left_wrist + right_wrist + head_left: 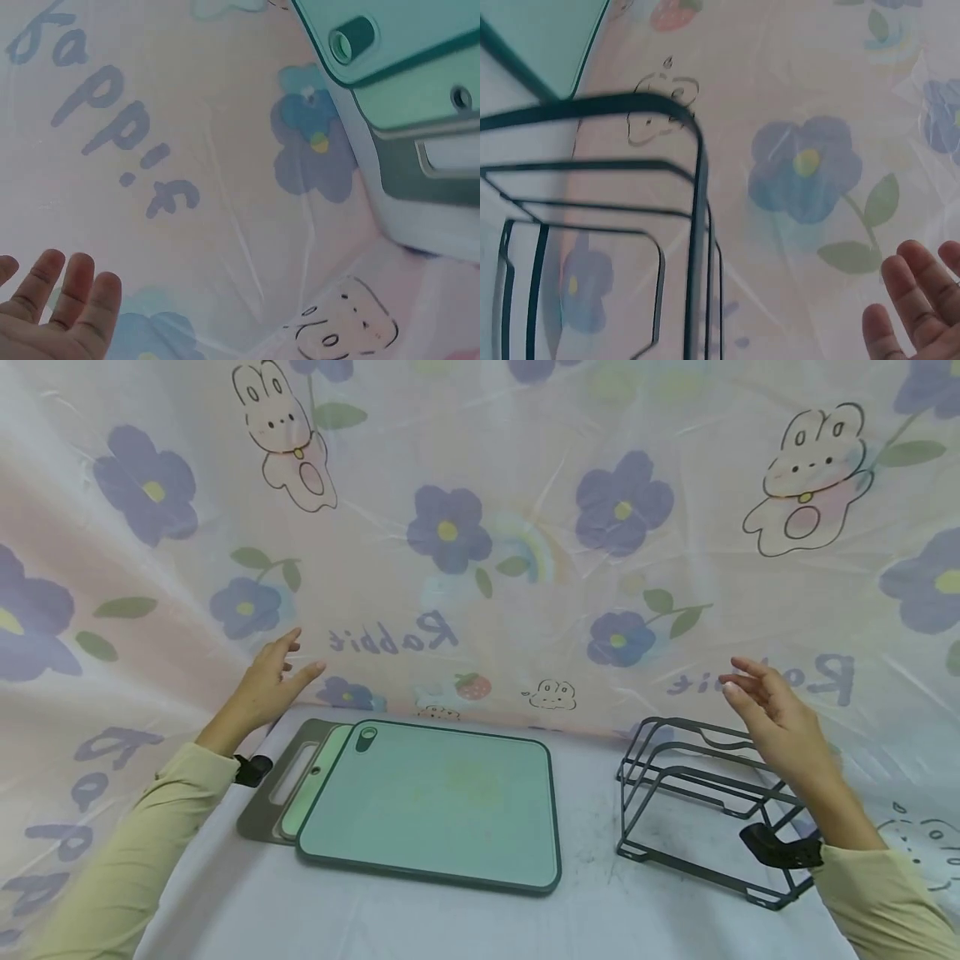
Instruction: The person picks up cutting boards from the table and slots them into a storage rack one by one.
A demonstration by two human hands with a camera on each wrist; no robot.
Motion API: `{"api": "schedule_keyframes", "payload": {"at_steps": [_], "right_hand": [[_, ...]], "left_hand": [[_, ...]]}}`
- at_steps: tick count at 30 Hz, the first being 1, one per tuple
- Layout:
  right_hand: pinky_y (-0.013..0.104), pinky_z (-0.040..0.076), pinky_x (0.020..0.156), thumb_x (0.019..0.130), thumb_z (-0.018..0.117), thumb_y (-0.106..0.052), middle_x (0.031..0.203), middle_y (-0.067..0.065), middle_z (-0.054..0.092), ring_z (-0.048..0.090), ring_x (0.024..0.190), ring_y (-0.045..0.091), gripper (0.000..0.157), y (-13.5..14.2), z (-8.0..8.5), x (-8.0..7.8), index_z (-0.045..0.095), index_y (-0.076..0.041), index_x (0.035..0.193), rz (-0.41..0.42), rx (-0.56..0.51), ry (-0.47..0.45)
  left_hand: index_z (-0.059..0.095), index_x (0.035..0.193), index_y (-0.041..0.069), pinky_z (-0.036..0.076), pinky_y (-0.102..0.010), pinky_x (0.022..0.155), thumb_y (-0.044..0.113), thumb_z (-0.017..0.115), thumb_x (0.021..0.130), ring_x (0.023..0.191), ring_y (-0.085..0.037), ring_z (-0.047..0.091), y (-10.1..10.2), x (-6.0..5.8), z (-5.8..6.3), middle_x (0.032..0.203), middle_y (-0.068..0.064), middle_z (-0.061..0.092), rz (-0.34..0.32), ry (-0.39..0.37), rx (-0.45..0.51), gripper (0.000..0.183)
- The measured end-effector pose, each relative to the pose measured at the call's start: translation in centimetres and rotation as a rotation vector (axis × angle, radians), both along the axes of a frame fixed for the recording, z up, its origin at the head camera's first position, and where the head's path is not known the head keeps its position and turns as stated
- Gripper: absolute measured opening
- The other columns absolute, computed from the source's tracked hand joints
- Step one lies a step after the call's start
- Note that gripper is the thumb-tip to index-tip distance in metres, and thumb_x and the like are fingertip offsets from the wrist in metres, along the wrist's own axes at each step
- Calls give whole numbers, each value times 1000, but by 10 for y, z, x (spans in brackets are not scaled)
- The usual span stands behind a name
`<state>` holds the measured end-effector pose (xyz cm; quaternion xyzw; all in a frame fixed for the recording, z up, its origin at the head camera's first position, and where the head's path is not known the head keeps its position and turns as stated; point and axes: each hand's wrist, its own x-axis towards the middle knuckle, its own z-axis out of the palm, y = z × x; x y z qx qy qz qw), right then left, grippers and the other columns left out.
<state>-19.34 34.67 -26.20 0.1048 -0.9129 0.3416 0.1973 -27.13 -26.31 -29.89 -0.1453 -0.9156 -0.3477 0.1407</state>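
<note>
My left hand [262,689] hovers with relaxed fingers above the left end of a stack of cutting boards, holding nothing. On top lies a teal cutting board [442,810] with a dark rim and a corner hole. Beneath it a light green board [309,789] sticks out, and under that a grey board [262,814] with a slot handle. My right hand [787,727], also loose and holding nothing, is raised over the right side of a dark wire rack [690,860]. In the right wrist view, its fingers [915,289] are apart from the rack bars.
A white table surface [375,918] lies under the boards and rack. Behind and to the left hangs a pale curtain [510,610] printed with purple flowers and rabbits. Black straps with small devices circle both wrists.
</note>
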Motion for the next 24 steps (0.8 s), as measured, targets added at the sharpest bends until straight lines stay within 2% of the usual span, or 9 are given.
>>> {"api": "schedule_keyframes", "payload": {"at_steps": [2, 4, 5, 7, 11, 15, 20, 24], "right_hand": [[24, 41, 96, 105, 44, -29, 132, 6, 53, 49, 120, 12, 50, -4, -4, -2, 31, -17, 151, 23, -53, 28], [9, 39, 85, 105, 46, -23, 125, -5, 55, 50, 111, -1, 46, -7, -6, -3, 36, -15, 148, 60, -115, 64], [7, 40, 83, 104, 47, -19, 122, -8, 55, 51, 107, -4, 44, -9, -7, -4, 38, -13, 147, 92, -159, 79], [8, 42, 82, 103, 48, -12, 119, -10, 56, 54, 106, -1, 43, -14, -8, -4, 40, -10, 145, 154, -235, 100], [11, 44, 83, 101, 51, -5, 117, -2, 58, 57, 105, 6, 41, -26, -8, -2, 45, -9, 141, 266, -412, 82], [12, 46, 81, 99, 53, -2, 113, 2, 57, 58, 101, 8, 40, -37, -13, -2, 47, -11, 138, 332, -546, 53], [12, 44, 84, 99, 54, -2, 114, 3, 55, 57, 102, 7, 40, -50, -22, 0, 48, -13, 137, 346, -581, 15], [12, 43, 86, 99, 54, -2, 114, 3, 55, 56, 103, 9, 40, -58, -30, 0, 48, -14, 136, 363, -598, -10]], "left_hand": [[9, 154, 1, 35, -67, 92, 38, 47, 102, 118, -54, 40, -2, 3, 0, 143, -34, 30, 4, -7, 35, 74], [11, 155, 3, 36, -66, 91, 38, 47, 102, 119, -52, 40, -3, 6, 0, 143, -32, 31, 3, -22, 71, 72], [12, 155, 4, 36, -65, 92, 39, 47, 102, 121, -52, 39, -3, 8, 0, 144, -31, 32, 3, -37, 93, 72], [13, 155, 7, 36, -65, 92, 41, 47, 102, 123, -50, 37, -4, 10, -1, 146, -28, 32, 4, -72, 136, 71], [15, 155, 9, 35, -64, 92, 40, 49, 101, 126, -48, 34, -6, 13, -3, 148, -25, 31, -11, -119, 212, 71], [18, 154, 7, 36, -61, 92, 37, 51, 101, 125, -46, 36, -7, 15, -8, 146, -25, 33, -34, -118, 256, 69], [26, 153, 8, 40, -50, 91, 38, 52, 101, 121, -38, 42, -6, 19, -17, 139, -21, 41, -38, -107, 291, 65], [36, 149, 9, 41, -36, 87, 37, 53, 101, 113, -22, 49, -5, 20, -25, 129, -15, 48, -13, -71, 295, 59]]}}
